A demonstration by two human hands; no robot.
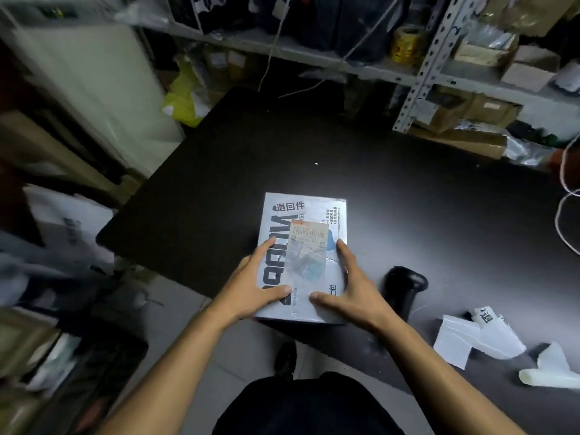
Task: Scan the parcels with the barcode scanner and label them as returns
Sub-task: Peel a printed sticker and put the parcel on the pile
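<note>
Both hands hold one parcel (pixel 303 255) at the near edge of the dark worktop (pixel 408 199), its nearest end jutting slightly past that edge. The left hand (pixel 254 282) grips the box's left side, thumb laid across the top; the right hand (pixel 351 288) grips the right side the same way, thumb on top and fingers along the flank. The box is pale, and a shipping label (pixel 309 238) sits on its lid. At its far end a white return sticker (pixel 290 207) is stuck flat. Just beside the right hand, the black barcode scanner (pixel 405 288) lies on the worktop. Toward the near right corner lie torn white sticker backings (pixel 477 337). Beyond the far edge, metal shelves (pixel 433 58) hold cartons.
</note>
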